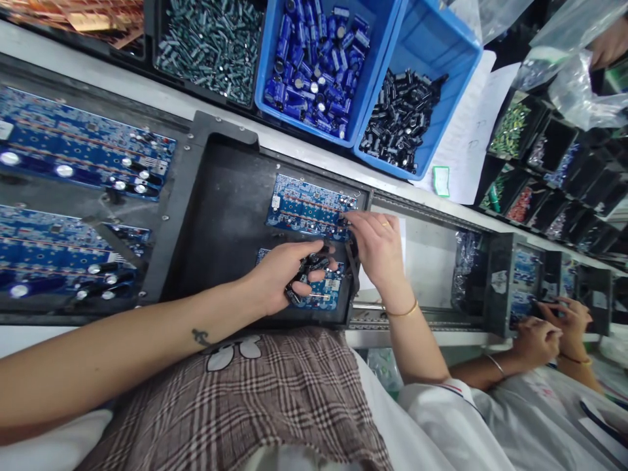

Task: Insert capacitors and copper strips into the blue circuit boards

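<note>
Circuit board [313, 208] | fitting, apparently — right hand [377, 245] at its right end, cannot tell if gripping | left hand [279, 275] cupping black capacitors [310, 264] | next likely needs precise alignment

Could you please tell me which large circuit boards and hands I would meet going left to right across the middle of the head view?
Large blue circuit boards → left hand holding small black parts → right hand → a co-worker's hands.
</note>
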`<state>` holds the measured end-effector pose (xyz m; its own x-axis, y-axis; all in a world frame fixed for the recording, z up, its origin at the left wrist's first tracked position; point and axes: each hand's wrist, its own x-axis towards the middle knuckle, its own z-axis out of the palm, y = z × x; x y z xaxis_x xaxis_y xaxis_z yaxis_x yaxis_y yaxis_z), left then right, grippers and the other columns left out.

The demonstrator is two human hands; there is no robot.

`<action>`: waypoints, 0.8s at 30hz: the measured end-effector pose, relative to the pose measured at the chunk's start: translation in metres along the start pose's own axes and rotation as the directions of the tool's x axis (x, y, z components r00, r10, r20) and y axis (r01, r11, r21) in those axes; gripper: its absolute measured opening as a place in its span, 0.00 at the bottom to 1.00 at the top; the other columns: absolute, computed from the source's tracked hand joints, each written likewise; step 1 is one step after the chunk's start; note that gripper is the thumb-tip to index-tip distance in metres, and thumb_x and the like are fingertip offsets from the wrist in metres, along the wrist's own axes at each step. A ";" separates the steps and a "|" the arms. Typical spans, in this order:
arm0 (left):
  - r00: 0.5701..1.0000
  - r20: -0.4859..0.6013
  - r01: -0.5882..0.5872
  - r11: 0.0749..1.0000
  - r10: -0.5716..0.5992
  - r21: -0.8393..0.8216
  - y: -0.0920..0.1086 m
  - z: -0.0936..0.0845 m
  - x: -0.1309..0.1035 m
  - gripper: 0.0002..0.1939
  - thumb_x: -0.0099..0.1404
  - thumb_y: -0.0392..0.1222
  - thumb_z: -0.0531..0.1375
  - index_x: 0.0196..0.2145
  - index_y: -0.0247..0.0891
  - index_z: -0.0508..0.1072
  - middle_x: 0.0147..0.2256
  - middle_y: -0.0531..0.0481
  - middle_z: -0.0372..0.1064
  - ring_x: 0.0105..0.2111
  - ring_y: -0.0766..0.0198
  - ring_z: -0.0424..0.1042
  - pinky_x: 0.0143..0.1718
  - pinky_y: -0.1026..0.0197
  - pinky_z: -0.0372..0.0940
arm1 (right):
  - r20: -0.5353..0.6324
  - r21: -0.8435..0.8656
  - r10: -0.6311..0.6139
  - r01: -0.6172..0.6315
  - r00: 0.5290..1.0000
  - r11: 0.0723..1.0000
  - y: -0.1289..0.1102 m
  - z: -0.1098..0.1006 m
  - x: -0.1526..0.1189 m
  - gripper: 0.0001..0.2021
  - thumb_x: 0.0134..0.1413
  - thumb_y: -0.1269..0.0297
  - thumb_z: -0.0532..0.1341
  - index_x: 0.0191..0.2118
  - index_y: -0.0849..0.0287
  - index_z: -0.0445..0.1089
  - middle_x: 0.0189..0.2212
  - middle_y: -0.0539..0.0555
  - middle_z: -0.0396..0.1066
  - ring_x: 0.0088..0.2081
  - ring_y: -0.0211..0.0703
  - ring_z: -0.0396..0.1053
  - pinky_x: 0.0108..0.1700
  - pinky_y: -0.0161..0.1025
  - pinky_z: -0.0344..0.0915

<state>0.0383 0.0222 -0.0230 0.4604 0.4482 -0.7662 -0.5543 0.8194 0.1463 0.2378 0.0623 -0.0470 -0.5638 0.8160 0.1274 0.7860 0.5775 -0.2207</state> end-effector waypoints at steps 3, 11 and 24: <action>1.000 -0.003 0.009 0.998 -0.009 0.068 -0.003 -0.001 0.003 0.11 0.69 0.40 0.57 0.33 0.29 0.73 0.30 0.45 0.68 0.16 0.77 0.58 0.09 0.78 0.45 | -0.014 0.051 0.127 -0.126 0.992 0.991 -0.017 -0.012 -0.015 0.11 0.66 0.68 0.54 0.46 0.53 0.74 0.39 0.54 0.78 0.48 0.48 0.71 0.55 0.52 0.55; 0.995 -0.059 0.090 0.973 -0.079 0.214 -0.008 0.001 0.014 0.20 0.69 0.51 0.57 0.28 0.30 0.73 0.23 0.49 0.63 0.15 0.76 0.56 0.09 0.77 0.41 | 0.029 0.220 0.130 -0.133 0.991 0.966 -0.038 -0.024 -0.016 0.10 0.65 0.64 0.58 0.48 0.48 0.73 0.40 0.49 0.79 0.49 0.47 0.69 0.57 0.52 0.53; 0.999 0.033 0.037 0.991 -0.042 0.127 -0.003 -0.004 0.008 0.07 0.63 0.31 0.58 0.40 0.34 0.72 0.29 0.48 0.66 0.17 0.75 0.57 0.10 0.78 0.43 | 0.007 -0.024 0.114 -0.114 0.993 0.993 -0.018 0.007 -0.006 0.10 0.66 0.66 0.55 0.46 0.52 0.73 0.35 0.52 0.78 0.51 0.51 0.67 0.58 0.56 0.47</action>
<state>0.0405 0.0220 -0.0319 0.5055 0.4252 -0.7508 -0.4440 0.8743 0.1962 0.2253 0.0472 -0.0502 -0.4718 0.8766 0.0950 0.8510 0.4809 -0.2110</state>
